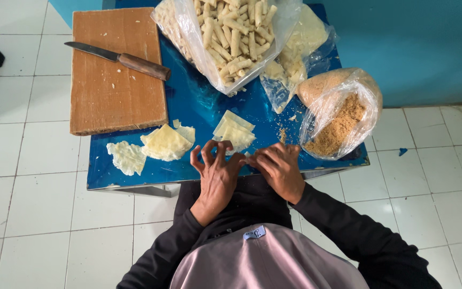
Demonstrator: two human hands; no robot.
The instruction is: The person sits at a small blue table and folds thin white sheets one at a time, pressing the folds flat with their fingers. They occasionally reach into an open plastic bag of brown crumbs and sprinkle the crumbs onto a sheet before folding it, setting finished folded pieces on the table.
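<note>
While left hand (217,172) splays — right hand (279,168) pinches pastry roll (248,156).

- One blue table (204,107), carrying everything counted here.
- One wooden cutting board (116,80).
- One knife (118,58) with a wooden handle.
- Three clear plastic bags: rolled sticks (231,32), pale sheets (300,48), brown crumbs (340,115).
- Three heaps of pale wrapper sheets (167,142).
- Two hands, left (217,174) and right (279,168).

Both forearms reach forward, left hand (217,170) fingers spread, right hand (279,168) curled, fingertips meeting.
</note>
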